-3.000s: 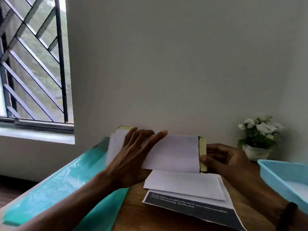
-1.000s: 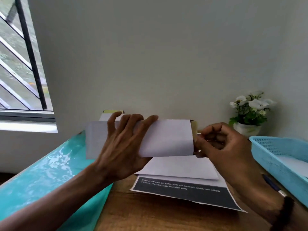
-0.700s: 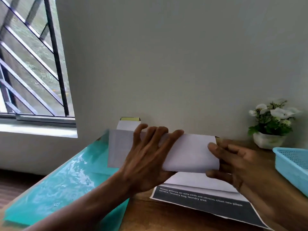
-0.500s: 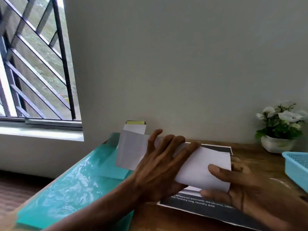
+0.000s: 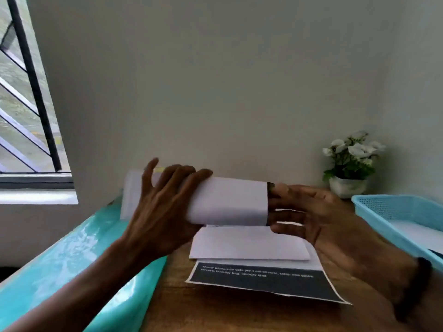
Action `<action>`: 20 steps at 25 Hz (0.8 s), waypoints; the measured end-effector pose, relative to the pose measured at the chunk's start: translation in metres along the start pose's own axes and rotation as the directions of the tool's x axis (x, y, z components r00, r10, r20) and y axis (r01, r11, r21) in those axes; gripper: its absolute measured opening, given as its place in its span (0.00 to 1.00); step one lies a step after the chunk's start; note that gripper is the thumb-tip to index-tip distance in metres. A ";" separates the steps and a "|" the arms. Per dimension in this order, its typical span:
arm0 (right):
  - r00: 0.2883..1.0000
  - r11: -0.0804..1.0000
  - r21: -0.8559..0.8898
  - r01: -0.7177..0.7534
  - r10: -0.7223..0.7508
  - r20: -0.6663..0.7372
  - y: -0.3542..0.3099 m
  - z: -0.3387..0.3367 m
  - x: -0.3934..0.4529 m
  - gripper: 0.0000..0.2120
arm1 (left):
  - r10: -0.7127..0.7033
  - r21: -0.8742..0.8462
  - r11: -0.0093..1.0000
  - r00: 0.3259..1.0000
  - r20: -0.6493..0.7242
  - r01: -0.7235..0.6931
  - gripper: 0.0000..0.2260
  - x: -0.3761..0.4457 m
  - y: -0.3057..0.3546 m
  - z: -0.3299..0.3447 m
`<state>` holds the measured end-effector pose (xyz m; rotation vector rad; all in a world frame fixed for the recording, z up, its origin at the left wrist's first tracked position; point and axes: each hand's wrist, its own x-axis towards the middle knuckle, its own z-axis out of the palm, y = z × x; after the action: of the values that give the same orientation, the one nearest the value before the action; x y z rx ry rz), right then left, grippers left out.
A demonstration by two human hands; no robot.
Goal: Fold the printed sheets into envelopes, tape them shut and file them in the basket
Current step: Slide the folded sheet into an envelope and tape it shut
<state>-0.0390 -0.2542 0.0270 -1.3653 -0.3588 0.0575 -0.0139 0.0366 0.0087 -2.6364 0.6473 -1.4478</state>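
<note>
I hold a white envelope (image 5: pixel 230 200) lengthwise in the air above the wooden desk. My left hand (image 5: pixel 165 207) grips its middle and left part, fingers spread over the front. At the envelope's right end my right hand (image 5: pixel 304 214) has its fingers curled round the edge, covering the flap there. Under the envelope lie a folded white sheet (image 5: pixel 249 243) and a printed sheet (image 5: pixel 266 279) with a dark band and white text. The blue basket (image 5: pixel 383 221) stands at the right and holds white paper.
A small pot of white flowers (image 5: pixel 350 164) stands against the wall behind the basket. A glossy teal surface (image 5: pixel 72 267) runs along the desk's left side. A barred window (image 5: pixel 26 92) is at the far left. Bare wood (image 5: pixel 215 310) shows nearest me.
The yellow flap strip seen at the envelope's right end three seconds ago is now covered by my right fingers. The envelope tilted down to the right half a second ago and is level again.
</note>
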 end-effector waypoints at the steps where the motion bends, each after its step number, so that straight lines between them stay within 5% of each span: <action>1: 0.993 0.986 -0.161 0.050 -0.067 -0.100 -0.003 -0.008 0.003 0.22 | -0.031 0.012 0.999 0.999 0.012 0.030 0.38 -0.001 -0.011 0.001; 3: 0.970 0.816 -0.573 0.074 -0.192 -0.149 -0.008 -0.026 0.009 0.20 | -0.079 0.029 0.997 0.997 0.026 0.078 0.38 -0.004 -0.032 0.003; 5: 0.994 0.480 -0.875 0.054 -0.109 0.002 -0.004 -0.039 0.012 0.34 | -0.109 0.017 0.994 0.994 0.028 0.109 0.38 -0.007 -0.046 0.006; 7: 0.997 0.139 -0.988 0.066 0.042 0.072 0.005 -0.045 0.016 0.47 | -0.130 -0.001 0.991 0.991 0.019 0.131 0.39 -0.007 -0.054 0.008; 8: 0.992 0.051 -0.996 0.073 0.101 0.078 0.009 -0.045 0.016 0.48 | -0.135 -0.002 0.991 0.991 0.011 0.135 0.39 -0.008 -0.055 0.009; 15: 0.988 0.192 -0.979 0.073 0.122 0.098 0.017 -0.039 0.017 0.38 | -0.158 0.001 0.987 0.987 0.033 0.158 0.39 -0.015 -0.062 0.016; 20: 0.987 0.575 -0.808 0.131 -0.150 0.053 0.013 -0.053 0.022 0.20 | -0.202 0.023 0.979 0.979 0.035 0.201 0.37 -0.020 -0.062 0.019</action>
<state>-0.0007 -0.2961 0.0110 -2.2564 -0.5065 -0.3007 0.0132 0.0983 -0.0021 -2.7747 0.3689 -1.4400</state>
